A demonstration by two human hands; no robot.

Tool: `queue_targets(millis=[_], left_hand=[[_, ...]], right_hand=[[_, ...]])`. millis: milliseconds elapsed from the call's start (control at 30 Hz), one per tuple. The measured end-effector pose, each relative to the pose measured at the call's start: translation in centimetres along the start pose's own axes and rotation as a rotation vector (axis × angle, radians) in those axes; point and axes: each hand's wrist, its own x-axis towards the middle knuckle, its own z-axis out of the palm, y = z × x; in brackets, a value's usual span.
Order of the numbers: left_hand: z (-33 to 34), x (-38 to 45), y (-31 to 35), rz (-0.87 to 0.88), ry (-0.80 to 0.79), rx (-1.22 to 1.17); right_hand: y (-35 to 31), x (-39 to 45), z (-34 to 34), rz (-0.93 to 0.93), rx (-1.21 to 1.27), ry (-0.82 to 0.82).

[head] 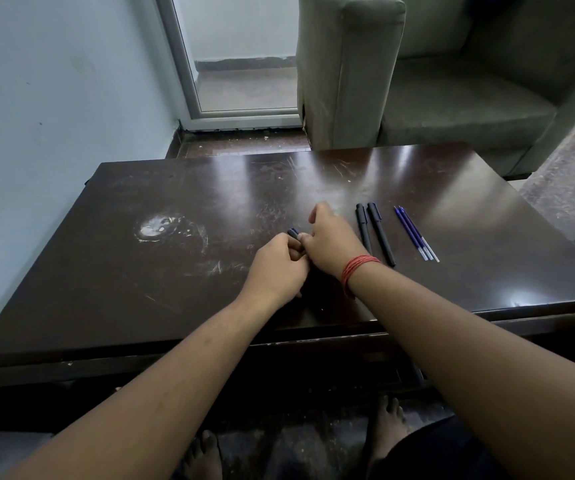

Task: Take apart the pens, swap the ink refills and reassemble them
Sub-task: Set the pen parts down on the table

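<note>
Both sets of fingers are curled round one dark pen [294,233], and only its blunt end shows, poking out just beyond the knuckles. The left hand [279,268] grips the nearer part, the right hand [327,242] pinches it from the far side, and the two touch each other low over the table [175,271].

A pen like this is likely light, stiff and smooth, so it may turn or slip in a loose hold. The best grip is probably one hand on each half, close to the joint, twisting or pulling along its length without bending it. The refill inside will be thin and flexes easily, so it should be drawn out straight.

Just right of the fingers lie two black pens [374,233] side by side. Further right, well apart from the hands, lie blue refills [414,233] with clear tips. They are packed so close that I cannot count them.

Most of the held pen is hidden under the hands. Whether it has a cap, where it splits, and whether it is coming apart or going together cannot be seen.
</note>
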Motion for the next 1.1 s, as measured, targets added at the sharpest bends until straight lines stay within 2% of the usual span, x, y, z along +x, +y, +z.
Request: queue_targets(millis=[200,367,500,567,667,767,1100], left_hand=[[0.5,0.4,0.1,0.049,-0.005,0.136],[0.4,0.3,0.0,0.177,0.022,0.351],[0.3,0.3,-0.4,0.275,0.059,0.556],[0.5,0.3,-0.7,0.324,0.056,0.579],[1.2,0.4,-1.1,0.358,0.0,0.677],[1.8,0.5,-1.3,0.371,-0.047,0.754],[1.0,1.5,-1.7,0.348,-0.057,0.75]], right_hand=[[0.1,-0.2,-0.3,-0.013,-0.052,0.048],[0.2,0.2,-1.4,-0.035,-0.226,-0.026],[2.1,0.4,-4.7,-0.027,-0.403,0.113],[3.6,0.4,-6.2,0.072,-0.49,0.108],[4.5,0.3,-6.7,0.2,-0.508,-0.01],[4.4,0.4,-5.6,0.133,-0.558,-0.049],[2.8,0.6,-2.6,0.003,-0.428,-0.077]])
